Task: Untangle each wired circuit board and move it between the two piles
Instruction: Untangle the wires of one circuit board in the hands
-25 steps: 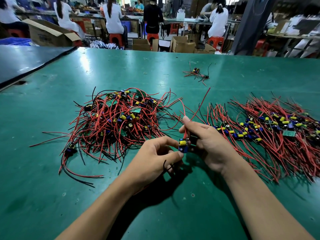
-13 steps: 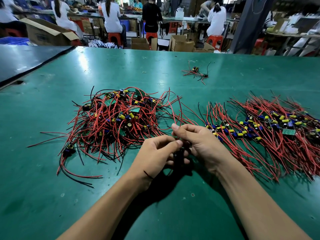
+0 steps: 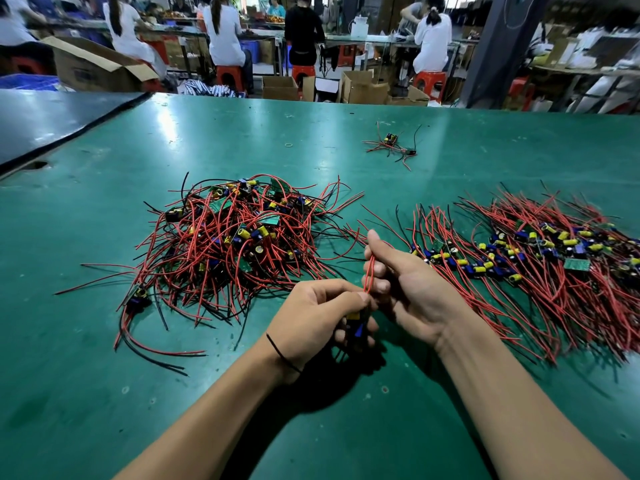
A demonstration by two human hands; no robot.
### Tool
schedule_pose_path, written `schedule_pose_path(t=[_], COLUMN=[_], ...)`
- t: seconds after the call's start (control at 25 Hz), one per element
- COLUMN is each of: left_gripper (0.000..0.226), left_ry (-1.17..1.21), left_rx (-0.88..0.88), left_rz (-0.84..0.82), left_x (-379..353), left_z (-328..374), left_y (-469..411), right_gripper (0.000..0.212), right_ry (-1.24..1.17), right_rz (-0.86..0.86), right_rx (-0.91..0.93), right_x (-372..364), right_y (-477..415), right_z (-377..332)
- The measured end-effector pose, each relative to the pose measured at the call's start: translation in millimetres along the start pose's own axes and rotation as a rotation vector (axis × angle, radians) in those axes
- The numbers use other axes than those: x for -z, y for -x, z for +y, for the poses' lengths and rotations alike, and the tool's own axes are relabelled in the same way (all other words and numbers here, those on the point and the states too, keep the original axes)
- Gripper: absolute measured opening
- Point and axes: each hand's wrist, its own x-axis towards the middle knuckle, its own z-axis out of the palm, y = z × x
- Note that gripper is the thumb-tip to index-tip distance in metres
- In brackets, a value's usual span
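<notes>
A tangled heap of circuit boards with red and black wires (image 3: 235,244) lies left of centre on the green table (image 3: 104,393). A combed-out pile of boards with straight red wires (image 3: 540,268) lies on the right. Between them, my left hand (image 3: 318,317) grips one small circuit board (image 3: 356,323) with yellow and blue parts, mostly hidden by the fingers. My right hand (image 3: 405,285) pinches that board's red wires (image 3: 370,275) between thumb and fingers, just above the left hand.
A small loose board with wires (image 3: 393,143) lies far back on the table, with a rubber band (image 3: 288,145) to its left. A stray board (image 3: 138,297) sits at the heap's left edge. People sit at benches beyond the table's far edge.
My right hand has slid up along the red wires and they now stand straight between its fingers. The left hand has dropped slightly with the board.
</notes>
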Motion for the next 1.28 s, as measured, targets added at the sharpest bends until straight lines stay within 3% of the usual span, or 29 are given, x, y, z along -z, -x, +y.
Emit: schedule_pose_path(t=[0.28, 0.56, 0.72, 0.88, 1.04, 1.28], left_gripper=[0.021, 0.018, 0.026, 0.017, 0.018, 0.026], left_ry=[0.125, 0.130, 0.120, 0.136, 0.134, 0.085], left_rx=[-0.007, 0.036, 0.023, 0.028, 0.040, 0.004], left_rz=[0.032, -0.007, 0.023, -0.001, -0.034, 0.059], left_x=[3, 3, 6, 4, 5, 3], left_z=[3, 7, 8, 7, 9, 4], left_y=[-1, 4, 4, 5, 5, 0], right_gripper=[0.031, 0.046, 0.044, 0.050, 0.047, 0.053], right_ry=[0.142, 0.185, 0.185, 0.191, 0.289, 0.737], right_rz=[-0.272, -0.254, -0.331, -0.375, -0.333, -0.021], right_rx=[-0.003, 0.107, 0.072, 0.017, 0.090, 0.390], right_x=[6, 24, 18, 11, 15, 15], right_y=[2, -10, -5, -1, -2, -5], right_z=[17, 18, 20, 20, 18, 11])
